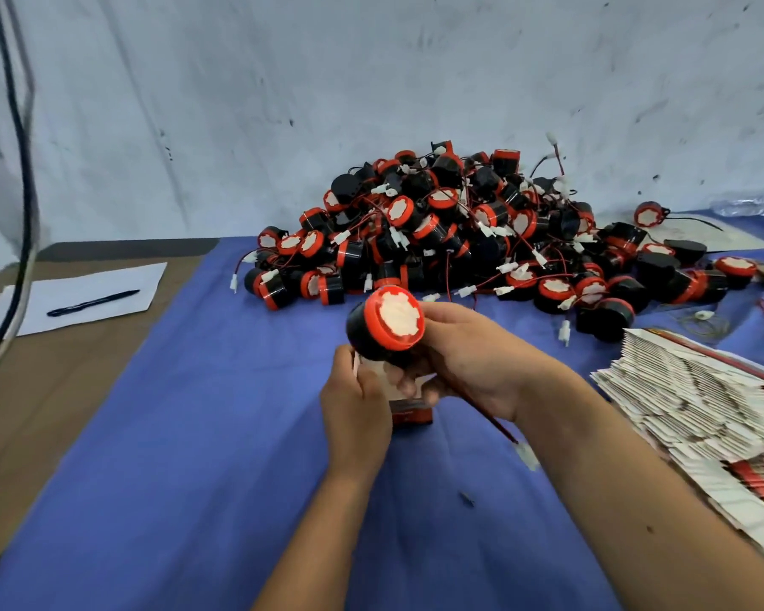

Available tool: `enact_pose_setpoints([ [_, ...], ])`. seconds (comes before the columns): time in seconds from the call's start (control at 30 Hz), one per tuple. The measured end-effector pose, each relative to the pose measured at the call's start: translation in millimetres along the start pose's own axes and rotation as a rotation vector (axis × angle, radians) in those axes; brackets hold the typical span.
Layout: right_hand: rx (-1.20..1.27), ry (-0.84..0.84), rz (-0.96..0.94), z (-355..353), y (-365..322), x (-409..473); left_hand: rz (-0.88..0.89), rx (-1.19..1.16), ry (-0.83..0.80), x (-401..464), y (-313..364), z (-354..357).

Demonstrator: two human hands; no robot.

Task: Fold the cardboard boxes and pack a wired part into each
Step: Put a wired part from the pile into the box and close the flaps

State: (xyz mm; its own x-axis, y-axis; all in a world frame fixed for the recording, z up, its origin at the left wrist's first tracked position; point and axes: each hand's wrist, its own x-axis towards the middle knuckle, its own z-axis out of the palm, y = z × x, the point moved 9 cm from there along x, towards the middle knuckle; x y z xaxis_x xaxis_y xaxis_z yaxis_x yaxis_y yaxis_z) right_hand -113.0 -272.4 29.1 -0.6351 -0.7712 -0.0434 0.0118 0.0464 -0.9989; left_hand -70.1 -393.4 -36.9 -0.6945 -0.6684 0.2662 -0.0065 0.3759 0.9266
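Wired part point(385, 323) sits in my right hand point(468, 355), black round body with a red cap and white centre facing up toward me, held just above the open top of a small cardboard box point(409, 401). Far left: a dark cable point(21, 178) hangs down in front of the pale wall point(283, 81). Beside it, on the brown table edge point(27, 412), a white sheet of paper point(120, 282) with a black pen point(92, 302) lying across it. Blue cloth point(186, 434) covers the rest of the work surface. My left hand point(356, 412) is curled around the left side of the box, thumb against its upper edge, holding it upright over the cloth. The box shows white flaps at the top and a red lower panel; the part's body touches or nearly touches the flaps, cannot tell which. My right fingers are wrapped round the part from the right, and its red wire point(488, 416) trails under that wrist to a white plug point(526, 454), blurred. Behind the hands, against the wall, a large pile of parts point(481, 231) of the same kind, wires tangled. Far right: a fanned stack of flat boxes point(697, 399), white and red, lying on the cloth.
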Motion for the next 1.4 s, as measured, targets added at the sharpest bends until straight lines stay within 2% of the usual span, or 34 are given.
enact_pose_setpoints([
  [0.07, -0.332, 0.1, 0.008, 6, -6, 16, -0.005, -0.002, -0.035, 0, -2, 3],
  [0.17, -1.137, 0.29, 0.051, -7, -9, 26, 0.049, -0.029, -0.037, -4, 6, 2],
  [0.2, -1.223, 0.333, 0.066, -11, -6, 24, 0.065, -0.003, -0.047, -6, 8, 2],
  [0.27, -1.189, 0.348, 0.022, -12, -2, 19, 0.074, 0.031, -0.079, -9, 10, 5],
  [0.37, -0.997, 0.173, -0.043, -2, 8, 13, 0.063, 0.038, -0.085, -9, 10, 5],
  [0.47, -0.682, 0.036, 0.013, 6, 11, 4, 0.067, 0.077, -0.081, -9, 14, 4],
  [0.53, -0.621, 0.038, 0.032, 7, 9, 2, 0.066, 0.083, -0.083, -9, 14, 3],
  [0.67, -0.933, 0.25, -0.198, 7, -23, 2, 0.114, 0.072, -0.071, -7, 14, 4],
  [0.8, -1.112, 0.248, -0.318, 23, -36, 1, 0.102, 0.045, -0.087, -6, 12, 8],
  [0.93, -1.337, 0.296, -0.249, 17, -32, -1, 0.086, -0.009, -0.112, -1, 6, 7],
  [1.07, -1.408, 0.303, -0.142, 8, -27, -1, 0.011, -0.112, -0.116, 4, 0, 5],
  [1.17, -1.405, 0.227, -0.109, 15, -22, 3, -0.063, -0.228, -0.152, 3, -3, 7],
  [1.3, -1.485, 0.126, -0.049, 28, -11, 8, -0.062, -0.229, -0.143, -1, -1, 10],
  [1.4, -1.565, 0.154, 0.008, 26, -11, 8, -0.032, -0.211, -0.156, -3, 3, 11],
])
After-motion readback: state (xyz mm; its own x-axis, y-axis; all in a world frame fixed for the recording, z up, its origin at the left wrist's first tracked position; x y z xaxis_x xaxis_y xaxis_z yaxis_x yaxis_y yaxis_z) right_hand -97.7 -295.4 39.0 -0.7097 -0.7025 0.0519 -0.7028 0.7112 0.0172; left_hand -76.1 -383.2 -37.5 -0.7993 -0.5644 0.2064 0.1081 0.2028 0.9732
